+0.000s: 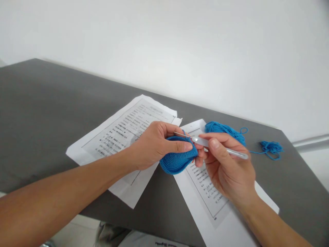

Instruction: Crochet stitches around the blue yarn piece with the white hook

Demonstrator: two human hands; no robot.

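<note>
My left hand (154,144) pinches a blue crocheted piece (174,161), thumb on top and fingers curled behind it. In my right hand (226,164) is a crochet hook (221,146) with a clear handle, fingers closed round it. The hook's thin metal tip points left into the top edge of the blue piece. Both hands hover just above the printed sheets on the table. A bundle of blue yarn (223,130) lies right behind my right hand.
A dark grey table (46,103) carries printed paper sheets (123,133), one more sheet (205,192) under my right hand. A small tangle of blue yarn (271,148) lies near the right edge. A white wall rises behind the table.
</note>
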